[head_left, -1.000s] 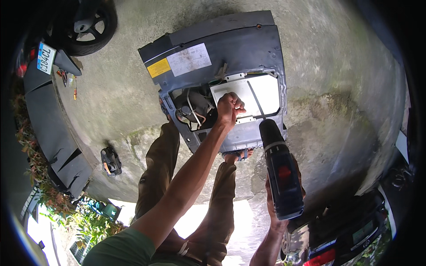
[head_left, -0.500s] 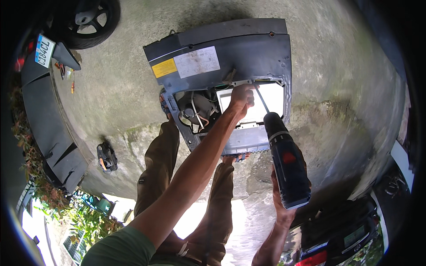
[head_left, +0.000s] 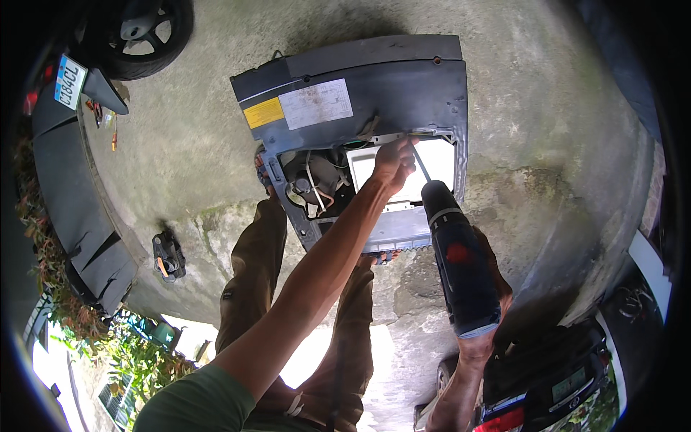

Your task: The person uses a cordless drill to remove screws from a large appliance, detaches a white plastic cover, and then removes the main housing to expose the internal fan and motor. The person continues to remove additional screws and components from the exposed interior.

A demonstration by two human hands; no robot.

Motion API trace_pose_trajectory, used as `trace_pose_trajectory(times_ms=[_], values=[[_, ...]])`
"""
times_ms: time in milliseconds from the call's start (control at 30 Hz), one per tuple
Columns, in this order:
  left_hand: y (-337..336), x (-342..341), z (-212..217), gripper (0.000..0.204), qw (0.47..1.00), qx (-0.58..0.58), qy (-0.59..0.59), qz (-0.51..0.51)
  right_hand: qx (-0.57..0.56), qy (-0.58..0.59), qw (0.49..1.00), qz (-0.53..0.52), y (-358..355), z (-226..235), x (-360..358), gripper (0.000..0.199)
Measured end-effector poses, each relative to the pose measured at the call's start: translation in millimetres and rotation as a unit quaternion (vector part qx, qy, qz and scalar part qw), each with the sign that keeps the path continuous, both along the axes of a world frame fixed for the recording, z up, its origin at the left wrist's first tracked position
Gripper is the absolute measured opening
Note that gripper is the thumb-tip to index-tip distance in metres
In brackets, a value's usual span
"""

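Note:
My right hand grips a dark cordless drill with a red patch on its body. From its chuck a long thin driver bit points up and left to the rim of a dark grey metal appliance casing. My left hand is closed at the tip of that bit, fingers pinched against it; the screw point, if any, is hidden there. Under the bit a white panel shows in the casing's opening. A black rounded motor-like part with wires and a pale strap sits left of it.
My feet stand at the casing's near edge. On the concrete at left lie a black tool-like object and an orange-handled screwdriver. A wheel stands at the upper left, a parked car at the lower right.
The drill's rear end and my right hand have swung slightly upward and stay in line with the bit. My left hand remains at the bit's tip. The whole view has shifted a little.

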State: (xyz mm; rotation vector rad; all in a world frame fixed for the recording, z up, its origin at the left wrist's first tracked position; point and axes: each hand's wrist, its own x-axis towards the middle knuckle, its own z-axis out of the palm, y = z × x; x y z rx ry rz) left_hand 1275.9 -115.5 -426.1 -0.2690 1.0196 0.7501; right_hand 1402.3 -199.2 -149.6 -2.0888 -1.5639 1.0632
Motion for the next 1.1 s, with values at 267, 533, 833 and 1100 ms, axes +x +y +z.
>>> trace_pose_trajectory(times_ms=[267, 533, 833, 1100], values=[[4.2, -6.2, -2.3, 0.039, 1.000, -0.022, -0.021, -0.005, 0.018, -0.081, 0.985, 0.152, 39.9, 12.7, 3.8, 0.065], [18.8, 6.6, -0.7, 0.026, 0.996, -0.058, 0.072, 0.015, 0.037, -0.077, 0.976, 0.199, 61.2, 21.6, 9.9, 0.066], [17.0, 17.1, 1.6, 0.012, 0.990, -0.077, 0.109, 0.044, -0.041, -0.062, 0.981, 0.179, 66.6, 35.1, 13.1, 0.044], [14.3, 27.3, 0.4, 0.014, 0.976, -0.118, 0.151, 0.103, -0.034, -0.061, 0.979, 0.191, 63.1, 38.7, 12.8, 0.044]])
